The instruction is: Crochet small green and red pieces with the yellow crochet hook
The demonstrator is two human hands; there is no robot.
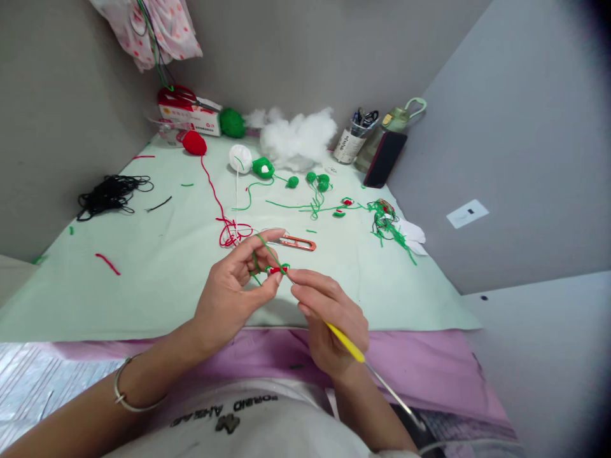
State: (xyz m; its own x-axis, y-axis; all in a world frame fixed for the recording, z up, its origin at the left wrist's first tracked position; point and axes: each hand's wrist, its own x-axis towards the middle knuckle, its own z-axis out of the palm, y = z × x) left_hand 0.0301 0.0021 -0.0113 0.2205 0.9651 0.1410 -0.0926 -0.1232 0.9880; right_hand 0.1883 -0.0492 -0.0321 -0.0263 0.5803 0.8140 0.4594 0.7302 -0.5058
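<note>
Between thumb and fingers, my left hand [233,280] pinches a small crocheted piece [277,270] in red, green and white. Green yarn [267,249] runs from that piece up over the raised left index finger. My right hand [331,312] grips a crochet hook [347,341] by its yellow handle, its metal end pointing at the piece and its other end reaching back past the wrist. The hook's tip is hidden at the stitches. Just beyond the fingers lies an orange-handled cutter or snips [298,242], partly covered by my left hand.
Loose red yarn [233,234] leads to a red ball [195,143]. Behind are a white ball [240,158], green balls [232,123], stuffing [300,137], a pen cup [352,140], a bottle [382,137] and a leaning phone [384,159]. Black yarn [112,196] lies left, green scraps [389,222] right.
</note>
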